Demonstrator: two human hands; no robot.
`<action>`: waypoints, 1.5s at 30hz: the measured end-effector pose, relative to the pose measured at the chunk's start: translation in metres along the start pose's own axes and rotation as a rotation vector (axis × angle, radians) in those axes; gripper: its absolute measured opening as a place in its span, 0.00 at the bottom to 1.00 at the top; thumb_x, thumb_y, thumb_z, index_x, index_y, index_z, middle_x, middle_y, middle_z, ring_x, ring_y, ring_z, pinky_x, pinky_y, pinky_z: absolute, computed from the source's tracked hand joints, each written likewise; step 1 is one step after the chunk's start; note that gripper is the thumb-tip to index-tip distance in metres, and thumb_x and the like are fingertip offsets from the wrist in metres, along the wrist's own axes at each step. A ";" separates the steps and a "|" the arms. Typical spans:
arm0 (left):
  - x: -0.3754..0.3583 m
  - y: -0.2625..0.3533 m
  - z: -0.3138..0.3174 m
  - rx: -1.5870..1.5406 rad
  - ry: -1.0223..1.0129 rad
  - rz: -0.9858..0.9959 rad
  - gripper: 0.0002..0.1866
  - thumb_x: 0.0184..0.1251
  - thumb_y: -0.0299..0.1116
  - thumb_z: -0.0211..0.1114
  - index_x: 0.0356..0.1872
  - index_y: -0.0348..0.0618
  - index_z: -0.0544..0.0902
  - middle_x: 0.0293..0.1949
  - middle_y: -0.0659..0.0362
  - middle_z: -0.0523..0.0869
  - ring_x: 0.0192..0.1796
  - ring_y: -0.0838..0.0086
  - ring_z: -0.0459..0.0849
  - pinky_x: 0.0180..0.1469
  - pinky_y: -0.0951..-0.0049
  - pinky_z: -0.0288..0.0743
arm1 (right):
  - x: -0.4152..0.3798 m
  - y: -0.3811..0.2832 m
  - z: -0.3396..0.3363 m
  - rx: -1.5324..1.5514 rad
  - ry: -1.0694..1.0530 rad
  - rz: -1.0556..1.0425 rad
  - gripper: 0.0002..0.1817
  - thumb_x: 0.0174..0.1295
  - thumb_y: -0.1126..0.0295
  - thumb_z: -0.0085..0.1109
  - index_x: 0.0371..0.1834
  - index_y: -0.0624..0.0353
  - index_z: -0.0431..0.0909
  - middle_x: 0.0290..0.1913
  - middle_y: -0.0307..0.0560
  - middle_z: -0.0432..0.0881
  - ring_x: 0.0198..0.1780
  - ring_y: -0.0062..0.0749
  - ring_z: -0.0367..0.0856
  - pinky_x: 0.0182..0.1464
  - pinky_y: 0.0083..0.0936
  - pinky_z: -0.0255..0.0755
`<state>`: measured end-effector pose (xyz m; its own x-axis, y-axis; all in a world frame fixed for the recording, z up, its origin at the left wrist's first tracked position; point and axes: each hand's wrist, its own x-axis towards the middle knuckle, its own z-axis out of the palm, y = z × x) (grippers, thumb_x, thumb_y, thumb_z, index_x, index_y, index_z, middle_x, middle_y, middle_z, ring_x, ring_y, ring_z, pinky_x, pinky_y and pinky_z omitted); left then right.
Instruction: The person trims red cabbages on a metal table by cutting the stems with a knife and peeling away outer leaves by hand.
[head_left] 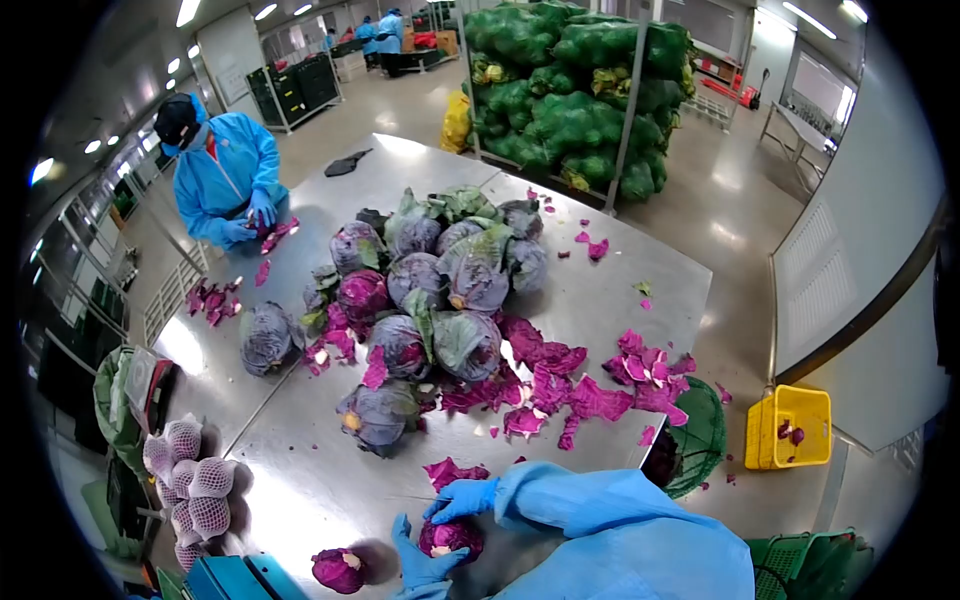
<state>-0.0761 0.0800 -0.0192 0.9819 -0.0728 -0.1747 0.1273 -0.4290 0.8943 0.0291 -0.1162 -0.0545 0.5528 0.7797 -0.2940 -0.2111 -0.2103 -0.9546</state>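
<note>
My left hand [424, 562], in a blue glove, cups a peeled red cabbage [447, 540] from the left and below, near the table's front edge. Above that cabbage, my right hand [464, 499] is closed, its fingers bent over the top. A thin, blade-like tool [408, 498] sticks out leftward from the right hand; its handle is hidden. Another peeled red cabbage [339, 570] lies to the left of my hands. Just beyond them is a loose purple leaf [455, 472]. Farther up sits a heap of unpeeled red cabbages [415, 275].
Purple leaf scraps [600, 400] spread across the steel table [630, 265]. Net-wrapped cabbages [210, 478] sit at the left edge. A green basket [703, 440] and yellow crate [812, 435] stand right. A co-worker [228, 165] handles a cabbage across the table. Green sacks [570, 125] are stacked behind.
</note>
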 end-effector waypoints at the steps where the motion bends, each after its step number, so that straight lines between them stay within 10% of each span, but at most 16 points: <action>1: -0.005 -0.025 0.002 -0.058 0.068 -0.015 0.66 0.25 0.44 0.87 0.70 0.40 0.53 0.65 0.49 0.62 0.66 0.59 0.66 0.64 0.62 0.68 | -0.009 -0.010 -0.002 -0.044 0.051 0.053 0.23 0.62 0.54 0.63 0.55 0.57 0.81 0.50 0.47 0.84 0.55 0.29 0.79 0.61 0.26 0.68; 5: -0.031 -0.017 0.016 -0.628 0.241 -0.668 0.52 0.43 0.40 0.82 0.67 0.34 0.58 0.62 0.47 0.68 0.56 0.64 0.77 0.58 0.65 0.74 | -0.017 0.016 0.006 -0.256 0.208 0.046 0.25 0.62 0.49 0.60 0.52 0.58 0.81 0.49 0.52 0.84 0.51 0.36 0.81 0.54 0.29 0.73; 11: -0.029 -0.037 0.044 -0.445 0.444 -0.285 0.50 0.40 0.38 0.83 0.65 0.35 0.64 0.58 0.52 0.74 0.58 0.67 0.75 0.60 0.68 0.72 | -0.028 -0.017 0.034 -0.543 0.209 0.111 0.30 0.60 0.48 0.62 0.60 0.56 0.75 0.49 0.53 0.82 0.49 0.38 0.81 0.52 0.30 0.74; 13: -0.023 -0.031 0.038 -0.435 0.507 -0.184 0.31 0.45 0.32 0.81 0.52 0.37 0.79 0.46 0.58 0.84 0.46 0.72 0.82 0.52 0.71 0.76 | -0.025 0.010 0.044 -0.316 0.315 -0.145 0.32 0.63 0.55 0.62 0.67 0.56 0.67 0.51 0.52 0.81 0.51 0.32 0.79 0.55 0.28 0.73; 23: -0.007 -0.029 0.013 -0.458 0.435 -0.413 0.36 0.49 0.47 0.77 0.55 0.33 0.78 0.50 0.52 0.83 0.52 0.67 0.81 0.56 0.67 0.74 | -0.018 0.012 0.061 -0.392 0.458 -0.087 0.28 0.63 0.62 0.58 0.66 0.60 0.69 0.59 0.54 0.77 0.59 0.37 0.77 0.62 0.31 0.69; 25: -0.011 -0.021 0.012 -0.698 0.485 -0.560 0.36 0.48 0.46 0.78 0.55 0.34 0.77 0.49 0.52 0.83 0.52 0.66 0.81 0.56 0.68 0.75 | -0.023 -0.007 0.067 -0.319 0.504 -0.070 0.27 0.62 0.56 0.57 0.62 0.56 0.72 0.48 0.57 0.82 0.43 0.45 0.83 0.49 0.36 0.76; 29: -0.016 -0.029 0.017 -0.956 0.432 -0.471 0.32 0.52 0.34 0.76 0.59 0.38 0.74 0.51 0.54 0.82 0.52 0.68 0.82 0.58 0.67 0.75 | -0.015 0.007 0.073 -0.143 0.610 -0.125 0.24 0.59 0.63 0.62 0.59 0.57 0.76 0.46 0.50 0.85 0.39 0.26 0.84 0.46 0.24 0.77; 39: -0.012 -0.021 0.014 -1.168 0.407 -0.535 0.33 0.55 0.33 0.74 0.62 0.38 0.71 0.55 0.52 0.80 0.56 0.65 0.80 0.61 0.64 0.74 | -0.012 -0.039 0.049 -0.288 0.486 0.040 0.16 0.56 0.67 0.64 0.49 0.57 0.81 0.29 0.38 0.81 0.28 0.16 0.71 0.33 0.18 0.70; 45: -0.021 0.016 0.010 -1.682 0.375 -0.759 0.40 0.54 0.55 0.70 0.67 0.52 0.67 0.59 0.52 0.77 0.61 0.55 0.77 0.64 0.44 0.68 | -0.044 -0.003 0.017 -0.075 0.660 -0.024 0.10 0.57 0.73 0.61 0.43 0.59 0.82 0.37 0.41 0.86 0.36 0.19 0.80 0.41 0.20 0.76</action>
<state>-0.0962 0.0656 -0.0055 0.6046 -0.0427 -0.7954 0.2500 0.9583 0.1386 -0.0083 -0.1397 -0.0379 0.9392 0.2653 -0.2179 -0.1491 -0.2564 -0.9550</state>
